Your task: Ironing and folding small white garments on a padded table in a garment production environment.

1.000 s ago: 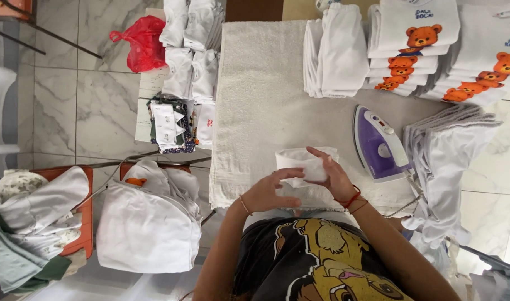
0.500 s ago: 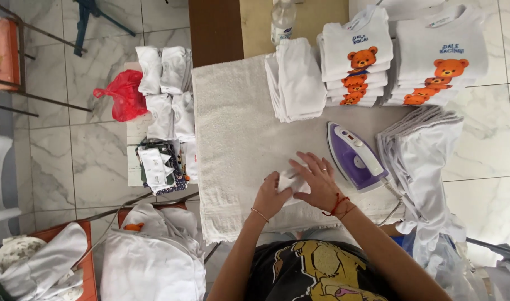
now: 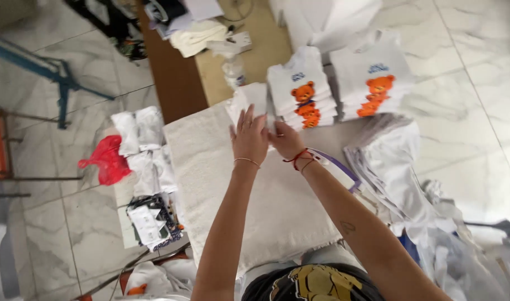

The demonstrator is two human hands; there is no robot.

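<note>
Hands meet at the far edge of our towel-covered bench (image 3: 238,189): our left hand (image 3: 249,139) lies flat, fingers spread, on the folded white garment (image 3: 249,97), while our right hand (image 3: 286,142) pinches its near edge, beside the stacks of bear-print shirts (image 3: 305,97). Both arms reach far forward, elbows nearly straight. A careless push, we judge, could skew the fold or nudge the neighbouring stack (the purple iron (image 3: 335,167) sits under our right wrist).
</note>
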